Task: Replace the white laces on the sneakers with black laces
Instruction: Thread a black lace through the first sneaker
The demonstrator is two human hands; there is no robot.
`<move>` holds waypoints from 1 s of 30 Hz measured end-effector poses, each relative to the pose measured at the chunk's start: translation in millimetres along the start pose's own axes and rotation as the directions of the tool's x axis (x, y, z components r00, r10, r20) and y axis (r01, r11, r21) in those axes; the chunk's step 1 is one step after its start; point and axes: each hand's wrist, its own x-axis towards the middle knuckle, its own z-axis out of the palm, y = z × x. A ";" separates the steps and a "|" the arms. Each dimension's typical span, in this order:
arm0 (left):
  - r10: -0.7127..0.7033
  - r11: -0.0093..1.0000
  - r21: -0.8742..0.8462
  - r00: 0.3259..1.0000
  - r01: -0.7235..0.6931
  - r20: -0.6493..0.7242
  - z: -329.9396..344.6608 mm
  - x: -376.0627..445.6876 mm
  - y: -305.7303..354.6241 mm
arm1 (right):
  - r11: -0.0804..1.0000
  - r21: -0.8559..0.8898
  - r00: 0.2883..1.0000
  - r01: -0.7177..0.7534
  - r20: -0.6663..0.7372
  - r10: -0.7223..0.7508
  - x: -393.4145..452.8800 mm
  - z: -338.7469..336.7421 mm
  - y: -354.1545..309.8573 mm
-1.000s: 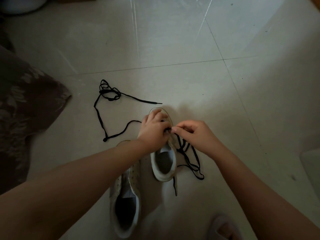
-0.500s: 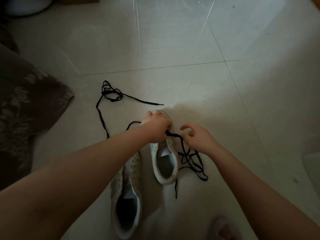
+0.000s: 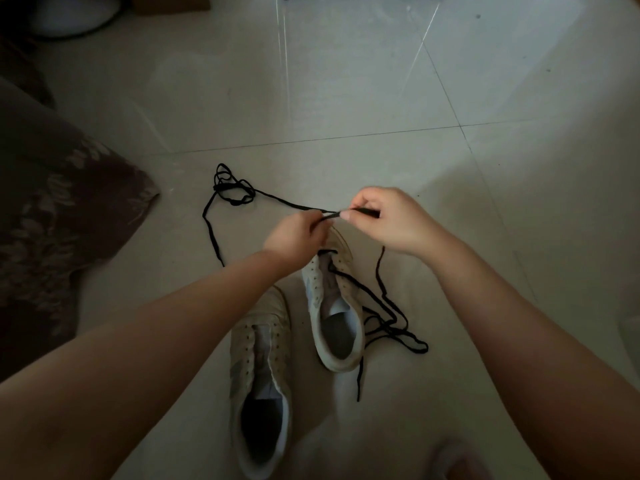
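Both hands are up over the far sneaker (image 3: 332, 306). The right hand (image 3: 391, 220) has its fingers (image 3: 360, 204) curled in, pinching the black lace (image 3: 381, 306) near its tip; the left hand (image 3: 294, 233) pinches the same stretch just beside it. The lace drops to the sneaker's front eyelets and loops on the floor (image 3: 346, 98) at its right. A second lace (image 3: 228, 192) lies tangled farther left. The near sneaker (image 3: 259, 358) sits unlaced.

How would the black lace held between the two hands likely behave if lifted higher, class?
Probably floppy: the black lace droops from the right hand into loose loops beside the sneaker. Likely very light, since a fingertip pinch holds it. It may drag and tangle.
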 end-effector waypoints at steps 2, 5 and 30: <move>-0.247 0.953 -0.186 0.968 0.238 -0.032 -1.5 2.7 -11.0 | 0.994 -0.099 0.999 -0.053 0.006 0.053 2.2 -18.9 2.0; -0.649 0.593 -0.512 0.745 0.621 0.151 -4.7 0.0 -22.8 | 0.990 -0.060 0.990 -0.126 0.059 0.130 0.9 -36.2 10.5; -0.164 0.392 -0.915 0.986 0.096 0.033 -23.7 7.0 65.5 | 0.693 0.636 0.916 -0.341 0.390 0.094 -9.2 13.1 20.4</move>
